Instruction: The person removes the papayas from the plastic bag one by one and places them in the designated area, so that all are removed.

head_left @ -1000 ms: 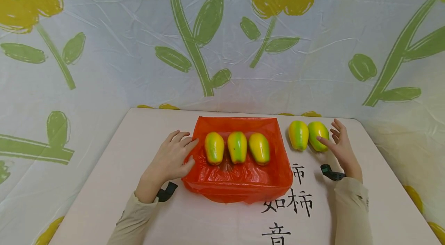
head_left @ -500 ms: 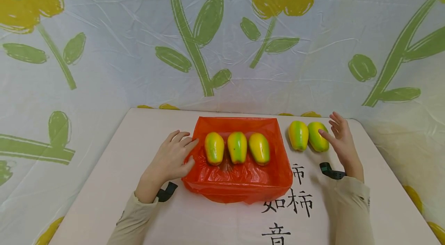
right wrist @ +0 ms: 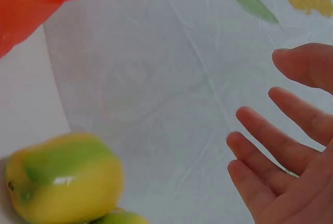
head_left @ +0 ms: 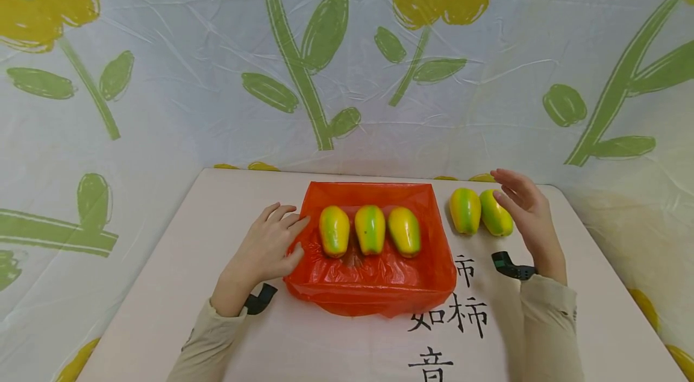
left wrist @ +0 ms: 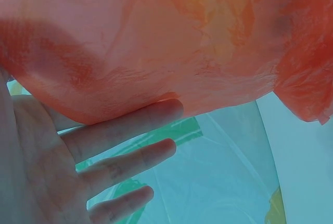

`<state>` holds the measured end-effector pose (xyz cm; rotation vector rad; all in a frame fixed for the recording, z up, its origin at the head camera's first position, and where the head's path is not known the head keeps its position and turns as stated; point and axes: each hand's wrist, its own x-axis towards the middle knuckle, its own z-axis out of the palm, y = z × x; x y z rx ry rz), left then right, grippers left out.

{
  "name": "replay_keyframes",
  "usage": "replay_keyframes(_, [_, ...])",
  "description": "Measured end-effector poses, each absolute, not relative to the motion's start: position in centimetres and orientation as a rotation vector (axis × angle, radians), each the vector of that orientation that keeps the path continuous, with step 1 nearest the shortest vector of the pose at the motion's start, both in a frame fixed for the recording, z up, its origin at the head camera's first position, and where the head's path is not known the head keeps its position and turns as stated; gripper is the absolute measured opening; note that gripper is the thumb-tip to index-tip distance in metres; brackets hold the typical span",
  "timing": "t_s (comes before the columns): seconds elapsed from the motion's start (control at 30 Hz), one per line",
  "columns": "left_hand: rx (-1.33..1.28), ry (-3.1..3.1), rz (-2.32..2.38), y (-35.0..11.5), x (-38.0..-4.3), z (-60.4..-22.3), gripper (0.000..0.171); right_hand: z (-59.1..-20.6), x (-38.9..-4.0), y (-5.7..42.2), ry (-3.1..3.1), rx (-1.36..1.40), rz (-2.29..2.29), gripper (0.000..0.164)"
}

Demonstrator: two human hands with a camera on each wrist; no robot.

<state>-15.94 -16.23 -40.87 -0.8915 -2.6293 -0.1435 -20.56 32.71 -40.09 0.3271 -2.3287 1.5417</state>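
The person's left hand (head_left: pixel 265 246), fingers spread, touches the left side of a red bag (head_left: pixel 368 297) — three fruits (head_left: pixel 370 230) lie in it, near the table's (head_left: pixel 179 285) far edge. The right hand (head_left: pixel 530 219), fingers loosely spread, hovers near two more fruits (head_left: pixel 465 211) by the far right corner.

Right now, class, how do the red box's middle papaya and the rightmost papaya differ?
The middle papaya lies in the red box; the rightmost papaya on the table. In the head view, the middle papaya is unobstructed; the right hand partly hides the rightmost papaya. Both show yellow and green.
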Motion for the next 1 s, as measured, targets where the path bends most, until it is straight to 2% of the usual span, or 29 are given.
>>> replay_keyframes(0.4, [-0.894,-2.638,-0.150,-16.2,-15.9,-40.8,0.047,-37.0,-18.5,29.0,-2.351,0.465,1.493,0.035])
replay_keyframes(0.57, [-0.897,-2.632,-0.159,-16.2,-16.0,-40.7,0.047,-35.4,-17.2,27.4,-2.418,0.437,1.382,0.030])
replay_keyframes(0.77, [-0.910,-2.619,-0.173,-16.2,-16.1,-40.7,0.047,-33.0,-15.7,25.1,-2.554,0.303,1.217,0.031])
replay_keyframes(1.0, [-0.903,-2.622,-0.179,-16.3,-15.9,-40.7,0.047,-30.8,-15.8,22.7,-2.661,0.401,1.152,0.033])
